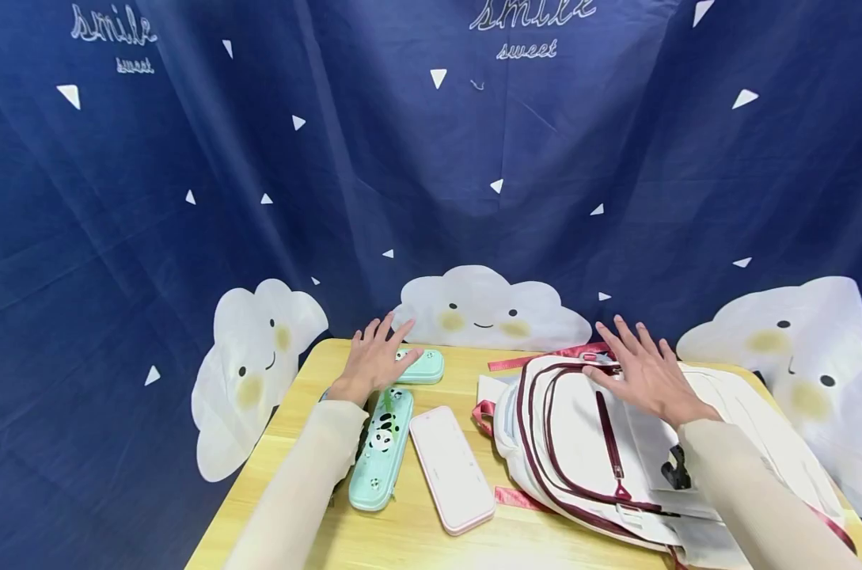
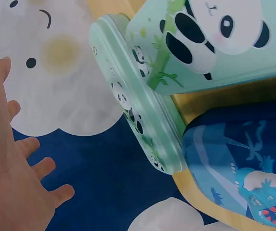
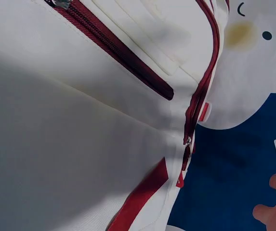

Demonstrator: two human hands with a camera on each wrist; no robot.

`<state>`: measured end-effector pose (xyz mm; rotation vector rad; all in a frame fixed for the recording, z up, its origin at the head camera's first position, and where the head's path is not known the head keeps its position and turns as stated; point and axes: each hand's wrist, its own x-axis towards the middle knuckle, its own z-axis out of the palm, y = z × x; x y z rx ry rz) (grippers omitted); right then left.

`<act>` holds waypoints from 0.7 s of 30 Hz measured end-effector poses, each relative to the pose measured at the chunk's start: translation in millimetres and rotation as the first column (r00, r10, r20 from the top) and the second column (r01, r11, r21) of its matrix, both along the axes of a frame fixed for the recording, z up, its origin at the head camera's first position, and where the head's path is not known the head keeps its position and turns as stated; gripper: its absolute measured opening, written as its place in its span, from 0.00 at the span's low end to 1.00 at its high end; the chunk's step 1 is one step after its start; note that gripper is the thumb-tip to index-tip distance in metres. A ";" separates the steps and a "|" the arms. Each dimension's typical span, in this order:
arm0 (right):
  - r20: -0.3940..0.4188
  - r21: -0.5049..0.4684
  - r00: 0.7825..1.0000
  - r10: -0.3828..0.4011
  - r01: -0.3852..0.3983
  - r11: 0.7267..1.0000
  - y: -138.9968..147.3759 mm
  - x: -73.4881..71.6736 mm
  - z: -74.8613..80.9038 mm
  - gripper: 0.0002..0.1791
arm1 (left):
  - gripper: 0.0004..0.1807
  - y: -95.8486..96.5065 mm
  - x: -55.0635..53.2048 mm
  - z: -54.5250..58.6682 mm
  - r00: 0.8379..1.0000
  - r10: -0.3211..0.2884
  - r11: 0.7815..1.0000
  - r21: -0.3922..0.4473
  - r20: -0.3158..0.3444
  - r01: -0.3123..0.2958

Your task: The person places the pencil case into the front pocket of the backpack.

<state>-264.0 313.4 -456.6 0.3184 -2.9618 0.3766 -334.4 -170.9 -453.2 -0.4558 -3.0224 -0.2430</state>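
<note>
My left hand (image 1: 375,360) hovers with spread fingers over the mint panda pencil cases at the table's left. One panda case (image 1: 382,450) lies lengthwise by my forearm, a second (image 1: 422,366) crosswise behind it. A dark blue case with a dinosaur print (image 2: 243,168) shows in the left wrist view, mostly hidden under my arm in the head view. My right hand (image 1: 647,378), fingers spread, is over a white backpack (image 1: 573,419) with dark red zippers. The backpack lies on its back, top toward the left. Neither hand holds anything.
A pale pink flat case (image 1: 452,469) lies between the panda case and the backpack. Red straps (image 1: 519,499) stick out from the backpack onto the wooden table (image 1: 281,404). Behind the table hangs a dark blue curtain (image 1: 402,158) with white clouds.
</note>
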 end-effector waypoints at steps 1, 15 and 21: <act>-0.001 0.002 1.000 0.002 -0.002 1.000 0.1 0.6 -0.7 0.55 | 0.40 -1.0 1.8 -0.7 1.000 -0.005 1.000 0.000 -0.004 0.005; -0.043 -0.026 0.999 0.027 -0.028 0.999 -2.4 17.4 -6.7 0.54 | 0.40 -17.3 22.9 -8.5 0.999 -0.039 0.999 0.015 0.012 0.039; -0.066 -0.023 0.997 0.044 -0.045 0.999 -4.8 23.2 -9.2 0.53 | 0.39 -24.2 34.1 -10.6 0.998 -0.067 0.997 0.022 -0.004 0.067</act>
